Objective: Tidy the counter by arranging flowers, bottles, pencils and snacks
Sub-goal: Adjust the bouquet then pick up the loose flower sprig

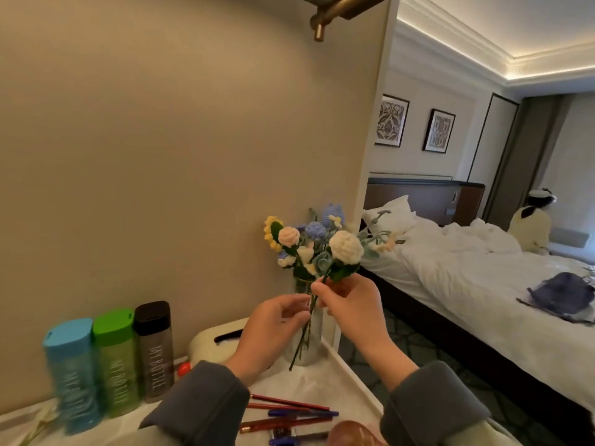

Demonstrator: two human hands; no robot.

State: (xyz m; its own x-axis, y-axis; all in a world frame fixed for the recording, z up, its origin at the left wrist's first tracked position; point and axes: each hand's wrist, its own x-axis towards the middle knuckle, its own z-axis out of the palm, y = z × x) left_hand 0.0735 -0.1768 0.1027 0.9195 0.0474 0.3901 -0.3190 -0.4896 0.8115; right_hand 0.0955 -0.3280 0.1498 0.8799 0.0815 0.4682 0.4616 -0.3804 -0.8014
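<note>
A white crocheted flower point(346, 255) on a long green stem is lifted in front of the glass vase point(314, 336). My right hand point(351, 304) pinches the stem just below the leaves. My left hand point(273, 326) pinches the same stem a little lower. The vase stands at the counter's far right corner and holds a bunch of blue, white and yellow crocheted flowers point(299, 243). Three bottles stand in a row by the wall: blue point(72, 375), green point(116, 358) and black point(154, 346). Red pencils point(286, 403) and blue pens point(302, 413) lie loose between my sleeves.
A cream tissue box point(215, 342) sits behind my left hand, with a small red object point(184, 369) beside it. Another flower stem point(38, 426) lies at the counter's near left. The counter edge point(354, 371) drops off on the right toward a bed point(467, 284). A person sits beyond the bed.
</note>
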